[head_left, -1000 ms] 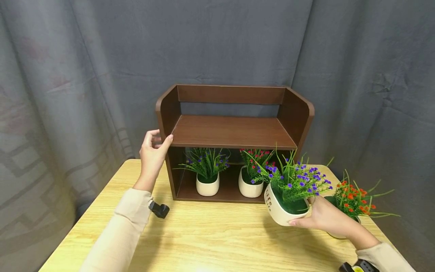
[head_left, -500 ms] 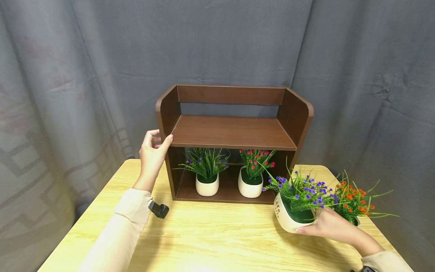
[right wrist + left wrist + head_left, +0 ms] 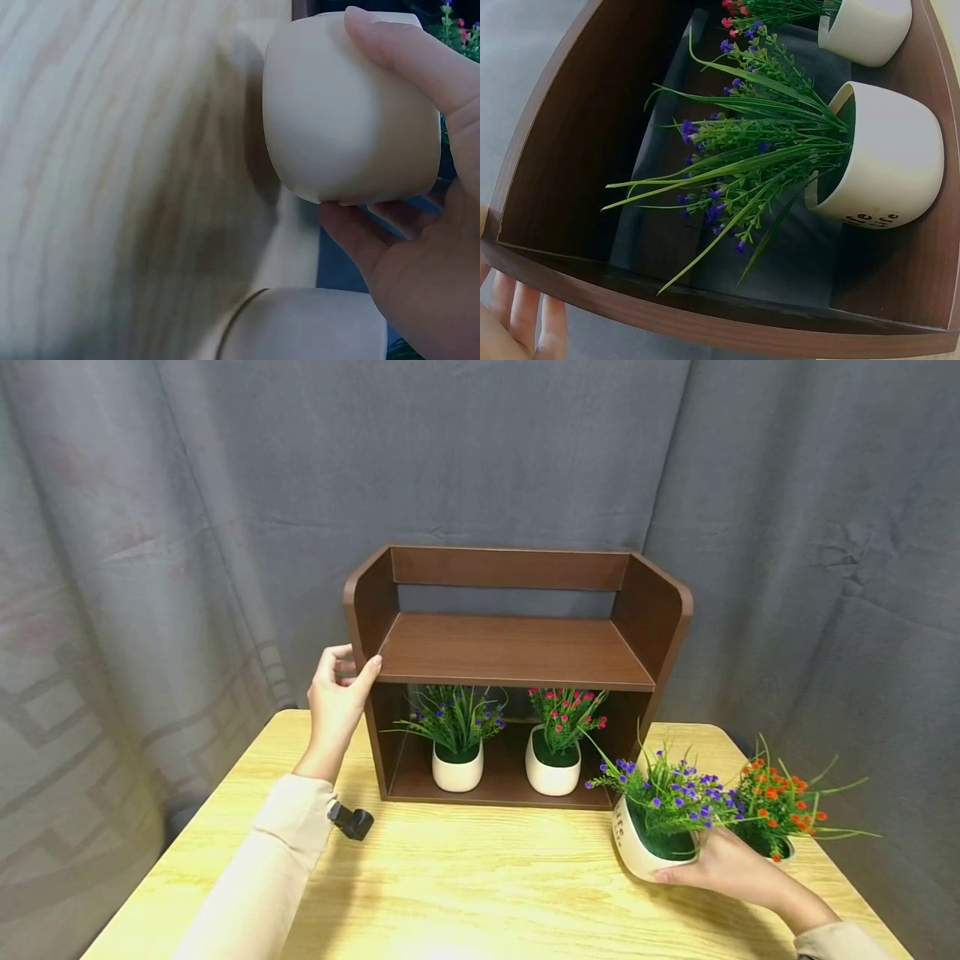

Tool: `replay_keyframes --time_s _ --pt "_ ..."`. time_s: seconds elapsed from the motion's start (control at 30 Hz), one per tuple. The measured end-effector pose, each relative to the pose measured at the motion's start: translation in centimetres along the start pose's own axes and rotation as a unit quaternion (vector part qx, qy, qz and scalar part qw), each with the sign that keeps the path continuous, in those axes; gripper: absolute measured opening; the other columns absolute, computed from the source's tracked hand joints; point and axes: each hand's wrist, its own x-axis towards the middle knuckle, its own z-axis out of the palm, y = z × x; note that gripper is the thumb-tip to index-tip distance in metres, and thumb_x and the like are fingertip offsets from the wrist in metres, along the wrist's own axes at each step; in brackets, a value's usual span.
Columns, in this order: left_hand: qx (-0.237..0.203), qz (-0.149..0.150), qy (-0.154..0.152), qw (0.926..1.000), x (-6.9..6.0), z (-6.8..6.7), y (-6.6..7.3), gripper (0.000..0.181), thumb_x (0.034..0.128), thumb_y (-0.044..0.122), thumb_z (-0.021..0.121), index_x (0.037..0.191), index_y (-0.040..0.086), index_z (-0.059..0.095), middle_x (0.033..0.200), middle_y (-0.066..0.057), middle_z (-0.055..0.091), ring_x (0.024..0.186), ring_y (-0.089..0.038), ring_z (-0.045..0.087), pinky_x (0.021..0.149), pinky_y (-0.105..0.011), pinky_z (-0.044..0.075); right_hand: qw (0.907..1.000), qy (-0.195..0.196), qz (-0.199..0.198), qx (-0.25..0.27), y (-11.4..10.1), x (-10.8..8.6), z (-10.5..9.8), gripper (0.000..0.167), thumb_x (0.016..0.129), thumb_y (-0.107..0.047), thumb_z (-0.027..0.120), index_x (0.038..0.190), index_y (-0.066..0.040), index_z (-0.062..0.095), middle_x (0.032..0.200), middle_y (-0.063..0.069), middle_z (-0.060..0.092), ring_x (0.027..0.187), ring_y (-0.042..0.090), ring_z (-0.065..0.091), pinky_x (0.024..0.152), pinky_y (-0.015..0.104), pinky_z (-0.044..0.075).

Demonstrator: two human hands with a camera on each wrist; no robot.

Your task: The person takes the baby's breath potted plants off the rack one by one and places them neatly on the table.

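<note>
My left hand grips the left side of a brown two-tier wooden shelf, thumb on the front edge of its upper board and fingers behind the side panel. My right hand holds a white pot of purple flowers, lettered on its side, just in front of the shelf's right end. In the right wrist view, thumb and fingers clasp this white pot from opposite sides. Within the lower tier stand another purple-flowered pot and a red-flowered pot, both upright. In the left wrist view, fingers show outside the panel.
A pot of orange-red flowers stands on the table's right side, partly hidden behind my right hand and the held plant. Pale wood table lies beneath everything. A grey curtain hangs behind the shelf.
My right hand has carried the purple-flowered pot rightward and down toward the table, away from the red-flowered pot. The left hand and the shelf have stayed where they were.
</note>
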Motion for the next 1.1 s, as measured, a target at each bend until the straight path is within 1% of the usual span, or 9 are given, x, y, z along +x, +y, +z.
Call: replay_keyframes --time_s 0.07,0.23,0.33,0.53,0.63,0.7,0.87,0.97,1.1 --pt "0.001 0.0 -0.001 1.0 0.0 0.0 0.0 0.04 0.0891 0.038 0.076 0.12 0.015 0.064 0.096 -0.001 0.061 0.078 -0.017 0.059 0.067 -0.024 0.048 0.9998 0.016 -0.013 -0.007 0.2 0.0 0.4 0.086 0.067 -0.042 0.092 0.118 0.017 0.055 0.095 0.017 0.065 0.076 0.004 0.05 0.069 0.031 0.053" --pt "0.0 -0.004 -0.001 1.0 -0.1 0.0 -0.1 0.041 0.0891 0.038 0.076 0.12 0.015 0.064 0.097 -0.001 0.061 0.077 -0.016 0.059 0.066 -0.024 0.049 0.9996 0.018 -0.01 0.017 0.5 -0.2 0.9 0.083 0.066 -0.04 0.093 0.115 0.015 0.056 0.082 0.006 0.057 0.064 -0.001 0.04 0.058 0.025 0.047" --pt "-0.002 -0.004 -0.001 1.0 -0.1 0.0 0.0 0.041 0.0888 0.038 0.077 0.12 0.015 0.064 0.097 -0.001 0.061 0.078 -0.016 0.06 0.066 -0.024 0.049 0.9997 0.011 -0.003 0.022 0.7 -0.4 1.1 0.071 0.067 -0.04 0.092 0.102 0.012 0.059 0.069 -0.004 0.043 0.055 -0.002 0.03 0.049 0.022 0.038" --pt "-0.002 -0.002 -0.001 1.0 0.0 0.0 0.2 0.041 0.0885 0.038 0.077 0.12 0.015 0.064 0.098 -0.002 0.062 0.079 -0.018 0.06 0.067 -0.024 0.049 0.9989 0.006 0.014 0.045 1.1 -0.3 1.4 0.075 0.067 -0.04 0.092 0.108 0.013 0.059 0.065 -0.007 0.039 0.052 -0.002 0.028 0.048 0.021 0.036" --pt "0.0 -0.004 -0.001 1.0 -0.1 0.0 0.2 0.04 0.0886 0.037 0.077 0.12 0.015 0.064 0.097 -0.002 0.062 0.078 -0.017 0.059 0.067 -0.024 0.048 0.9987 0.024 0.005 0.046 1.1 -0.1 1.5 0.09 0.065 -0.041 0.093 0.124 0.015 0.055 0.084 0.009 0.063 0.067 -0.001 0.045 0.062 0.016 0.044" --pt "0.0 -0.005 0.0 1.0 -0.1 -0.1 0.2 0.04 0.0887 0.036 0.077 0.12 0.015 0.064 0.097 -0.002 0.062 0.078 -0.017 0.059 0.067 -0.024 0.048 0.9977 0.041 -0.01 0.053 1.2 0.1 1.6 0.098 0.063 -0.041 0.095 0.132 0.014 0.051 0.109 0.019 0.066 0.083 0.0 0.05 0.077 0.01 0.042" --pt "-0.004 -0.004 -0.001 1.0 -0.1 -0.1 0.2 0.04 0.0888 0.036 0.077 0.12 0.015 0.064 0.098 -0.003 0.062 0.078 -0.017 0.059 0.068 -0.025 0.048 0.9931 0.057 -0.047 0.091 1.3 0.4 1.8 0.114 0.064 -0.037 0.095 0.148 0.009 0.034 0.141 0.029 0.048 0.121 -0.007 0.039 0.1 0.003 0.023" --pt "-0.004 -0.004 -0.003 1.0 -0.1 -0.1 0.2 0.04 0.0889 0.037 0.077 0.12 0.015 0.064 0.098 -0.003 0.062 0.079 -0.017 0.059 0.068 -0.025 0.048 0.9912 0.058 -0.062 0.101 1.4 0.4 2.0 0.119 0.065 -0.034 0.095 0.152 0.008 0.026 0.148 0.033 0.038 0.131 -0.016 0.021 0.103 0.001 0.014" --pt "-0.004 -0.004 -0.004 1.0 -0.1 -0.1 0.2 0.04 0.089 0.037 0.077 0.12 0.015 0.064 0.099 -0.002 0.061 0.079 -0.018 0.059 0.068 -0.025 0.049 0.9901 0.055 -0.068 0.11 1.5 0.3 2.0 0.12 0.065 -0.03 0.095 0.154 0.006 0.023 0.149 0.033 0.035 0.132 -0.017 0.019 0.104 0.002 0.014"
